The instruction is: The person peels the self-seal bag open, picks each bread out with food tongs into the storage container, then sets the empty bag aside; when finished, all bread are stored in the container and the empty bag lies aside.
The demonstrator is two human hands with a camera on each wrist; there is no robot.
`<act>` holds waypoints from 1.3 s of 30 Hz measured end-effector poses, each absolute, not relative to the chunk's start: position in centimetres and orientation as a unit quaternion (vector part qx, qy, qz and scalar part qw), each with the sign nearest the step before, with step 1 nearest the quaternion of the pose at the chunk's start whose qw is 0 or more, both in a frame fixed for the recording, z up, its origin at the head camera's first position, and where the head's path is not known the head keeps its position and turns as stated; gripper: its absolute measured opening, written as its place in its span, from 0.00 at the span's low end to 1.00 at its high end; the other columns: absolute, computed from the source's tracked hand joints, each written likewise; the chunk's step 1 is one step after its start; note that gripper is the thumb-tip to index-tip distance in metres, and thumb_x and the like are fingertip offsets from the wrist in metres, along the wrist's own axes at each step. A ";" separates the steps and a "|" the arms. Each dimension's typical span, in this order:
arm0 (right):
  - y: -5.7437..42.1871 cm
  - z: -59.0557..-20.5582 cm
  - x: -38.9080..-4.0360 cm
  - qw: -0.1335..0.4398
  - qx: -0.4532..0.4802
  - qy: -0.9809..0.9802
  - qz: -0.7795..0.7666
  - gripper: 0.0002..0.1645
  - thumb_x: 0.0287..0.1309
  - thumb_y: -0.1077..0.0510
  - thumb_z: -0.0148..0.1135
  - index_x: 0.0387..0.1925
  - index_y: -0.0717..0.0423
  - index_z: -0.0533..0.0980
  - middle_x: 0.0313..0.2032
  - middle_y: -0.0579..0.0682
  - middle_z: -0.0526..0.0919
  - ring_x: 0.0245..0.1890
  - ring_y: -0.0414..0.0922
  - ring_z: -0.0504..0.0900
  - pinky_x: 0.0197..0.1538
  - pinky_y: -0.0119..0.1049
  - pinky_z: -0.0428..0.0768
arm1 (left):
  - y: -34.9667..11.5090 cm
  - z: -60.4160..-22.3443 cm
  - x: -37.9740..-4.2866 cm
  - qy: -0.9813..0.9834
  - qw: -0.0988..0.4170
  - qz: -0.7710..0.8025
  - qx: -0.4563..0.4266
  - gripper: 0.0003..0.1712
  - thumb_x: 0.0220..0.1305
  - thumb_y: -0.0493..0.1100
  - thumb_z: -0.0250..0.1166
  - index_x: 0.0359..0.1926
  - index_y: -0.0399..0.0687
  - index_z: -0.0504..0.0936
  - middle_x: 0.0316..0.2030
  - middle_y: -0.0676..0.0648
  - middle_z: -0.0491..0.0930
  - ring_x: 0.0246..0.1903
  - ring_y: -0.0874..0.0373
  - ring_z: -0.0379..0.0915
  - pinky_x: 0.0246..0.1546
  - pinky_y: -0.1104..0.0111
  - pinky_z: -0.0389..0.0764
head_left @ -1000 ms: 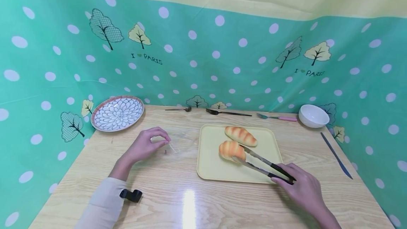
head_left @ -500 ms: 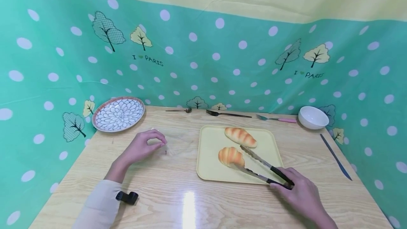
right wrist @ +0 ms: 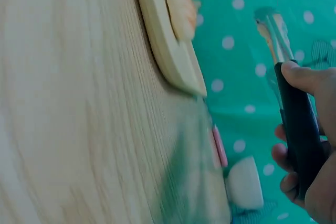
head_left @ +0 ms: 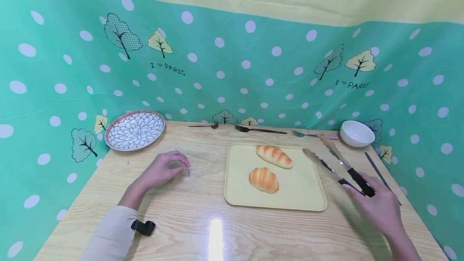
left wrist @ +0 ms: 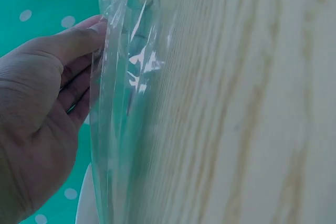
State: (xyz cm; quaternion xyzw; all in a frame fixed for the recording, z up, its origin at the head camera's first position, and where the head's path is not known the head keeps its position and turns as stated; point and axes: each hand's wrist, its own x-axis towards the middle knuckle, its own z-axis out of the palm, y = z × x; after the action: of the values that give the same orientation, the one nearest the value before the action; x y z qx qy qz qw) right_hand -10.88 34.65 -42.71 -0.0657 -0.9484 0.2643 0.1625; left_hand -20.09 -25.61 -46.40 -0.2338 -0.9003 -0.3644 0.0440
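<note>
My left hand (head_left: 164, 169) pinches the edge of a clear plastic bag (left wrist: 134, 72) between thumb and fingers, standing up from the wood table in the left wrist view. In the head view the bag is barely visible. My right hand (head_left: 380, 204) grips metal tongs with black handles (head_left: 360, 183). Their tips are spread apart, with nothing between them, in the air off the tray's right side. On the pale yellow tray (head_left: 297, 194) lie a croissant-shaped bread roll (head_left: 264, 180) and, behind it, a longer striped bread roll (head_left: 274, 156).
A flower-patterned plate (head_left: 135, 130) leans at the back left. Along the back lie a dark spoon (head_left: 214, 125), a black fork (head_left: 243, 128) and a pink-handled fork (head_left: 302, 134). A white bowl (head_left: 357, 133) and a dark knife (head_left: 376, 167) are at the right.
The tongs opened and released the croissant-shaped roll onto the tray. My right hand then carried them right and up, off the tray. My left hand shifted slightly left, still holding the bag.
</note>
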 end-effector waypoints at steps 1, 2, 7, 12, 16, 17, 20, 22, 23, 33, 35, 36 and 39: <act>35.2 -42.7 -11.0 0.146 -0.085 -0.948 0.269 0.44 0.60 0.39 0.73 0.66 0.64 0.74 0.53 0.68 0.82 0.41 0.48 0.81 0.31 0.26 0.67 | -25.6 -46.5 -20.1 -0.900 0.043 -0.365 -0.233 0.11 0.60 0.35 0.74 0.41 0.56 0.89 0.45 0.57 0.88 0.50 0.57 0.83 0.60 0.53 0.83; 35.8 -42.7 -11.2 0.128 -0.104 -0.947 0.274 0.46 0.61 0.37 0.71 0.68 0.65 0.72 0.56 0.71 0.80 0.45 0.56 0.81 0.32 0.27 0.67 | -25.5 -46.5 -20.1 -0.900 0.044 -0.364 -0.235 0.11 0.59 0.35 0.75 0.41 0.56 0.89 0.45 0.56 0.88 0.51 0.56 0.83 0.60 0.52 0.83; 38.1 -43.6 -11.8 0.077 -0.160 -0.941 0.290 0.50 0.64 0.33 0.66 0.71 0.66 0.68 0.62 0.80 0.73 0.55 0.70 0.75 0.33 0.32 0.69 | -25.4 -46.7 -20.1 -0.900 0.047 -0.361 -0.240 0.14 0.58 0.35 0.76 0.44 0.55 0.89 0.50 0.51 0.88 0.54 0.49 0.83 0.62 0.47 0.81; 39.2 -45.0 -12.3 0.069 -0.155 -0.949 0.268 0.49 0.66 0.34 0.64 0.68 0.70 0.69 0.59 0.83 0.73 0.51 0.73 0.78 0.32 0.37 0.70 | -25.5 -46.7 -20.0 -0.902 0.017 -0.366 -0.230 0.16 0.59 0.38 0.76 0.49 0.53 0.89 0.56 0.49 0.86 0.61 0.44 0.80 0.67 0.45 0.76; 39.6 -45.7 -12.9 0.055 -0.162 -0.952 0.252 0.50 0.67 0.32 0.62 0.67 0.73 0.68 0.60 0.83 0.73 0.53 0.78 0.75 0.39 0.54 0.78 | -25.5 -46.7 -19.9 -0.902 0.004 -0.366 -0.229 0.19 0.60 0.39 0.76 0.52 0.52 0.88 0.60 0.47 0.84 0.65 0.43 0.77 0.69 0.44 0.74; 39.6 -45.9 -13.0 0.052 -0.165 -0.952 0.251 0.50 0.67 0.33 0.61 0.66 0.74 0.68 0.59 0.83 0.73 0.54 0.78 0.75 0.42 0.58 0.78 | -25.5 -46.7 -19.9 -0.903 0.006 -0.362 -0.231 0.19 0.60 0.40 0.76 0.53 0.52 0.87 0.60 0.47 0.84 0.65 0.43 0.77 0.69 0.44 0.74; 39.5 -46.5 -13.4 0.041 -0.174 -0.952 0.250 0.52 0.67 0.33 0.62 0.64 0.78 0.67 0.57 0.82 0.73 0.53 0.76 0.75 0.45 0.61 0.78 | -25.6 -46.6 -19.8 -0.905 0.012 -0.354 -0.234 0.21 0.60 0.41 0.76 0.55 0.51 0.87 0.62 0.46 0.82 0.66 0.41 0.75 0.69 0.43 0.73; 39.5 -46.8 -13.5 0.037 -0.178 -0.951 0.250 0.52 0.66 0.33 0.63 0.63 0.81 0.67 0.55 0.81 0.74 0.52 0.74 0.76 0.41 0.54 0.78 | -25.6 -46.6 -19.7 -0.905 0.016 -0.353 -0.236 0.22 0.60 0.41 0.76 0.56 0.51 0.87 0.63 0.46 0.82 0.67 0.41 0.75 0.69 0.43 0.73; 39.4 -46.9 -13.5 0.037 -0.180 -0.951 0.250 0.52 0.66 0.34 0.63 0.62 0.81 0.68 0.54 0.81 0.75 0.50 0.72 0.77 0.38 0.50 0.77 | -25.6 -46.6 -19.7 -0.905 0.017 -0.354 -0.237 0.22 0.60 0.42 0.76 0.56 0.51 0.87 0.63 0.46 0.82 0.67 0.41 0.75 0.69 0.43 0.73; 38.7 -47.0 -13.8 0.032 -0.176 -0.953 0.245 0.47 0.65 0.35 0.65 0.50 0.82 0.74 0.35 0.70 0.79 0.32 0.57 0.79 0.25 0.37 0.71 | -25.8 -45.2 -19.2 -0.903 0.046 -0.365 -0.222 0.21 0.64 0.40 0.73 0.59 0.50 0.84 0.65 0.44 0.80 0.67 0.41 0.74 0.69 0.42 0.73; 38.6 -47.0 -13.9 0.026 -0.167 -0.957 0.234 0.48 0.64 0.34 0.65 0.49 0.82 0.73 0.33 0.68 0.79 0.31 0.57 0.78 0.25 0.39 0.72 | -25.9 -44.5 -19.0 -0.903 0.051 -0.370 -0.214 0.22 0.66 0.42 0.71 0.61 0.51 0.83 0.66 0.43 0.79 0.68 0.40 0.73 0.69 0.41 0.72; 38.6 -46.9 -14.1 0.019 -0.164 -0.959 0.229 0.49 0.64 0.33 0.65 0.49 0.81 0.72 0.33 0.69 0.78 0.32 0.58 0.78 0.26 0.42 0.74 | -26.0 -44.1 -18.9 -0.903 0.054 -0.369 -0.211 0.23 0.68 0.42 0.71 0.62 0.51 0.82 0.67 0.43 0.78 0.69 0.40 0.72 0.69 0.41 0.72; 38.6 -46.4 -14.5 -0.020 -0.150 -0.968 0.200 0.61 0.64 0.27 0.61 0.60 0.86 0.64 0.46 0.82 0.74 0.43 0.72 0.78 0.36 0.55 0.80 | -26.2 -42.3 -18.7 -0.905 0.070 -0.360 -0.214 0.24 0.70 0.43 0.69 0.65 0.50 0.79 0.68 0.41 0.76 0.70 0.38 0.69 0.70 0.39 0.70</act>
State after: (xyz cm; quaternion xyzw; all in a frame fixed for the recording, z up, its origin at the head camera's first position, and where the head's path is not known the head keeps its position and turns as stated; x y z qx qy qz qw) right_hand -14.53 38.65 -46.39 -0.1502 -0.9680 0.2000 -0.0202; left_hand -18.67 -26.20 -42.29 -0.2139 -0.9052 -0.3605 0.0697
